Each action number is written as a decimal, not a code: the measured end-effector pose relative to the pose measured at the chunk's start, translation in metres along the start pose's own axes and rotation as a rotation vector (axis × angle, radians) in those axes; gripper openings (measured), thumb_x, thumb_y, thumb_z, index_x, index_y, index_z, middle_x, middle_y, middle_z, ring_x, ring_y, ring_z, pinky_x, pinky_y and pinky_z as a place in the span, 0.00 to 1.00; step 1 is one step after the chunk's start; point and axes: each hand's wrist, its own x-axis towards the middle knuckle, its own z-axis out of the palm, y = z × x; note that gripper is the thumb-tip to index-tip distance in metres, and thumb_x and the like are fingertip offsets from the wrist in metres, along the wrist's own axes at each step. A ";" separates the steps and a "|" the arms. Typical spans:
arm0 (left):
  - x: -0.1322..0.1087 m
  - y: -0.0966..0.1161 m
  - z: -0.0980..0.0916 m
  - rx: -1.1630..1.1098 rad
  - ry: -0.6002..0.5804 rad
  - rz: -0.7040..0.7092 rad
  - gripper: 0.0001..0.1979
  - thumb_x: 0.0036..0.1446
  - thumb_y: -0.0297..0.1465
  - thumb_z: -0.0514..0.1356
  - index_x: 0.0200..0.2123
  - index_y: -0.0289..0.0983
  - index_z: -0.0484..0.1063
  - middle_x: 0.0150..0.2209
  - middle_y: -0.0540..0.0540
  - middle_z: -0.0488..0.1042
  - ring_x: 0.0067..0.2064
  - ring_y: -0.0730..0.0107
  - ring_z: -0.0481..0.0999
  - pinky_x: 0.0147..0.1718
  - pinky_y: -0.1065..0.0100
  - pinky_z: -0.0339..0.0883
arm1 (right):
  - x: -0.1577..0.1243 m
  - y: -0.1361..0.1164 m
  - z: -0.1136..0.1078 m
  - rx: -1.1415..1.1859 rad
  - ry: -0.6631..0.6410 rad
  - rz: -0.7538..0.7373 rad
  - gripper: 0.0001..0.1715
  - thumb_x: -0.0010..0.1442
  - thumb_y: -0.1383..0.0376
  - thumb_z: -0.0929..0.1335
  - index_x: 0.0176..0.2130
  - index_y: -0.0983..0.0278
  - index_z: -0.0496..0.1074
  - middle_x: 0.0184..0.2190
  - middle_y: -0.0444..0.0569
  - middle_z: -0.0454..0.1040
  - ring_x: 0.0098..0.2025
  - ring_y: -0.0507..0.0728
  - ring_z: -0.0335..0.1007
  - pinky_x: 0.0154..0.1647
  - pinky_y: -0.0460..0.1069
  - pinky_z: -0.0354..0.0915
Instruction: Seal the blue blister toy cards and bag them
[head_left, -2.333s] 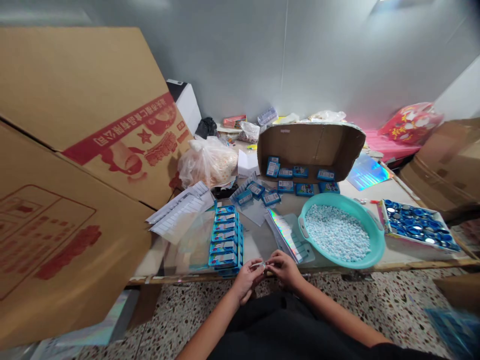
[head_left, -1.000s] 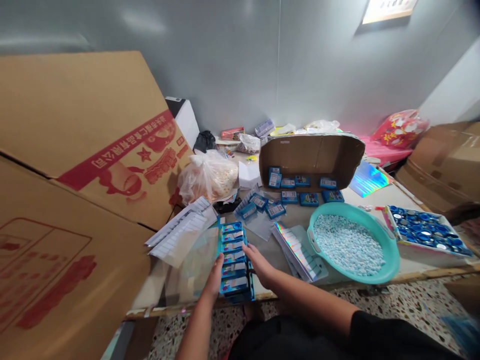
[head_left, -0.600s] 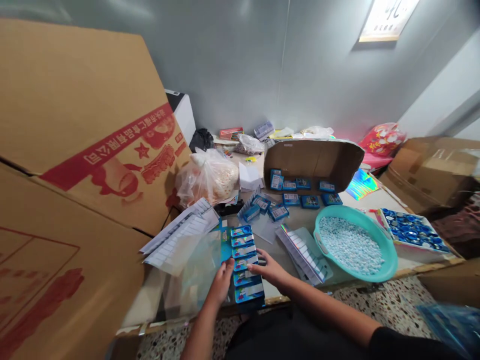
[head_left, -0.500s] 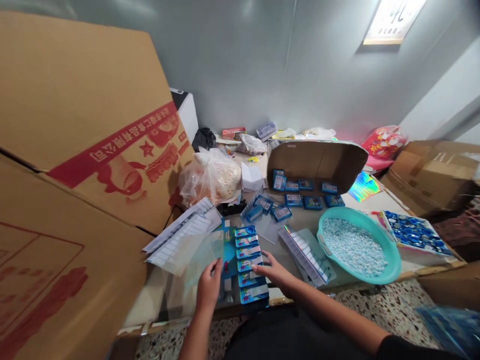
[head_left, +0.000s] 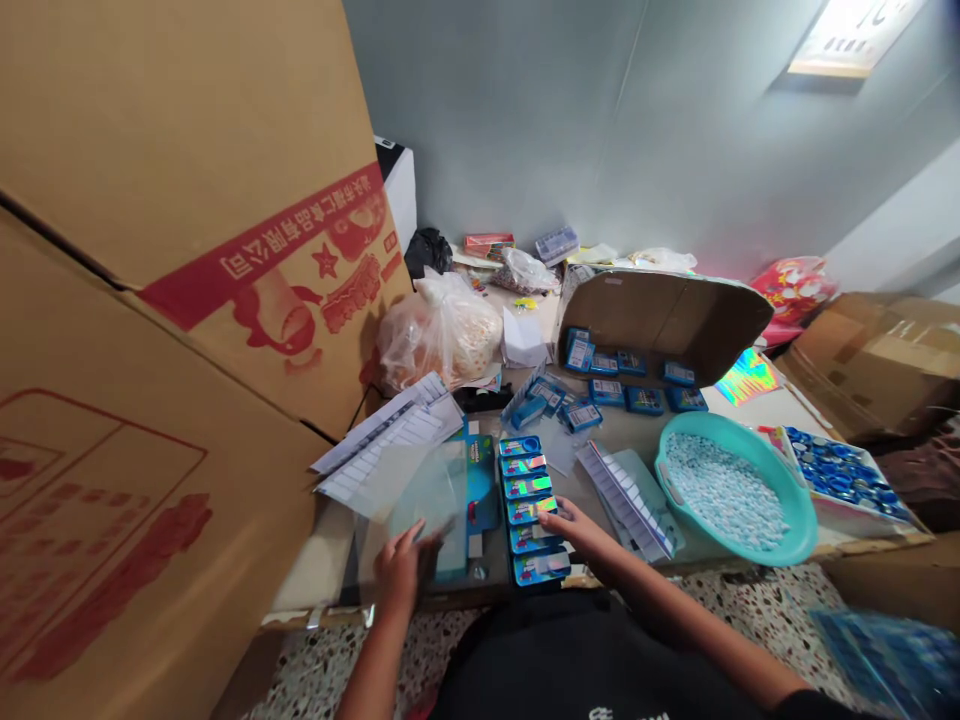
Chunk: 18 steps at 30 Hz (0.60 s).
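Several small blue packs (head_left: 529, 487) stand in a column near the table's front edge. My right hand (head_left: 574, 525) touches the right side of this column, fingers apart, thumb on one pack. Clear plastic sheets (head_left: 427, 490) lie to the left, over a flat blue printed card (head_left: 481, 480). Over these sheets is my left hand (head_left: 401, 565), its fingers partly spread; no held object shows in it. Striped printed sheets (head_left: 397, 425) rest behind the clear sheets. Right of my right hand lies another stack of striped sheets (head_left: 626, 500).
A turquoise basin (head_left: 806, 525) of small pale pieces and a box of blue round pieces (head_left: 844, 475) are at the right. Behind stands an open carton (head_left: 637, 310) with blue packs. A large cardboard box (head_left: 187, 130) walls off the left; a plastic bag (head_left: 442, 330) sits beside it.
The camera view has shifted, so the table appears further right. My left hand has moved left, away from the blue card and onto the clear sheets. My right hand remains at the blue packs.
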 end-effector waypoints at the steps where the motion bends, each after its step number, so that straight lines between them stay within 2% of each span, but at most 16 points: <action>1: 0.003 -0.003 -0.005 -0.011 0.003 0.027 0.14 0.59 0.37 0.57 0.43 0.42 0.80 0.49 0.43 0.78 0.52 0.53 0.75 0.55 0.54 0.65 | 0.003 0.003 -0.001 -0.006 0.026 -0.011 0.54 0.42 0.40 0.75 0.60 0.57 0.59 0.56 0.58 0.71 0.54 0.69 0.72 0.42 0.58 0.72; 3: 0.010 -0.007 -0.014 -0.028 0.028 0.060 0.18 0.63 0.37 0.51 0.42 0.40 0.80 0.53 0.39 0.75 0.56 0.51 0.71 0.58 0.51 0.61 | 0.005 0.008 -0.002 -0.049 0.114 -0.110 0.57 0.42 0.41 0.76 0.63 0.58 0.57 0.59 0.60 0.67 0.55 0.69 0.70 0.46 0.59 0.71; 6: 0.017 -0.006 -0.019 -0.056 0.049 0.081 0.21 0.64 0.37 0.48 0.48 0.36 0.78 0.55 0.35 0.72 0.58 0.53 0.70 0.59 0.53 0.60 | 0.002 0.006 -0.003 -0.189 0.255 -0.345 0.58 0.44 0.43 0.76 0.65 0.59 0.55 0.64 0.61 0.60 0.60 0.69 0.65 0.54 0.60 0.68; 8: 0.019 0.000 -0.015 -0.083 -0.006 0.129 0.20 0.61 0.35 0.53 0.52 0.40 0.76 0.54 0.39 0.74 0.57 0.57 0.71 0.59 0.56 0.61 | -0.002 0.001 -0.001 -0.255 0.264 -0.440 0.54 0.48 0.44 0.75 0.65 0.59 0.56 0.65 0.60 0.59 0.61 0.69 0.63 0.55 0.61 0.67; 11: 0.018 0.004 -0.010 -0.106 -0.093 0.158 0.23 0.49 0.31 0.63 0.51 0.47 0.76 0.57 0.47 0.74 0.60 0.57 0.69 0.60 0.58 0.61 | -0.007 -0.006 0.005 -0.252 0.189 -0.489 0.48 0.52 0.46 0.73 0.64 0.58 0.57 0.62 0.58 0.63 0.58 0.67 0.67 0.52 0.61 0.69; 13: 0.016 -0.006 -0.016 -0.098 -0.074 0.076 0.27 0.48 0.29 0.63 0.54 0.46 0.74 0.61 0.49 0.70 0.64 0.57 0.65 0.61 0.59 0.60 | -0.009 -0.006 0.009 -0.228 0.154 -0.498 0.45 0.54 0.46 0.72 0.64 0.58 0.58 0.60 0.58 0.66 0.56 0.66 0.69 0.50 0.60 0.71; 15: 0.014 -0.029 -0.030 -0.062 -0.006 -0.098 0.27 0.56 0.27 0.57 0.59 0.43 0.68 0.63 0.45 0.66 0.64 0.60 0.65 0.60 0.60 0.61 | -0.009 -0.004 0.012 -0.213 0.157 -0.509 0.43 0.55 0.45 0.71 0.62 0.58 0.59 0.57 0.58 0.68 0.55 0.66 0.70 0.50 0.61 0.71; 17: 0.011 -0.058 -0.046 -0.002 0.044 -0.315 0.23 0.62 0.27 0.52 0.60 0.37 0.65 0.61 0.38 0.68 0.61 0.58 0.68 0.58 0.55 0.64 | -0.009 0.000 0.014 -0.199 0.175 -0.522 0.42 0.55 0.44 0.70 0.61 0.59 0.61 0.55 0.58 0.71 0.56 0.67 0.69 0.52 0.61 0.70; 18: 0.010 -0.072 -0.052 0.027 0.039 -0.408 0.20 0.63 0.29 0.53 0.58 0.36 0.67 0.58 0.36 0.70 0.58 0.57 0.71 0.56 0.53 0.66 | -0.009 0.001 0.015 -0.196 0.181 -0.526 0.41 0.55 0.43 0.70 0.60 0.59 0.62 0.55 0.58 0.71 0.56 0.67 0.69 0.53 0.62 0.70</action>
